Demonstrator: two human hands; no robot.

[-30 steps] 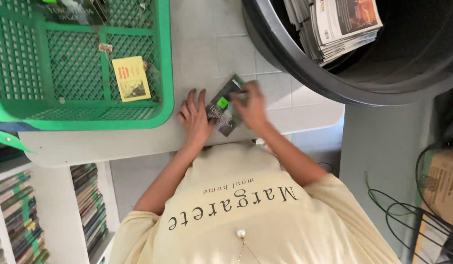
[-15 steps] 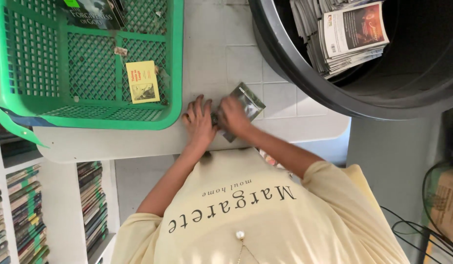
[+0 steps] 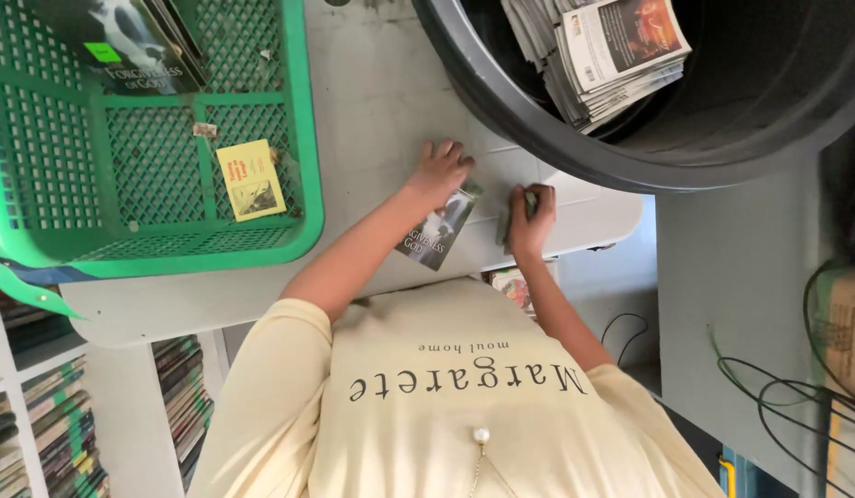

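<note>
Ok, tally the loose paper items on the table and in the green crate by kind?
Dark booklets: 2, the table booklet under the left hand, the crate booklet in the green crate
Yellow leaflet: 1, in crate
Small dark piece in right hand: 1
Total: 4

The left hand (image 3: 439, 171) hides part of the dark booklet (image 3: 435, 235).

Two hands: the left grip (image 3: 439, 171) and the right grip (image 3: 531, 217). One dark booklet (image 3: 437, 231) under the left grip, and one small thing in the right grip. One green basket (image 3: 303, 184) with one dark booklet (image 3: 132, 46) and one yellow leaflet (image 3: 250, 179). One black tub (image 3: 520, 129), one stack of papers (image 3: 603, 55).
</note>
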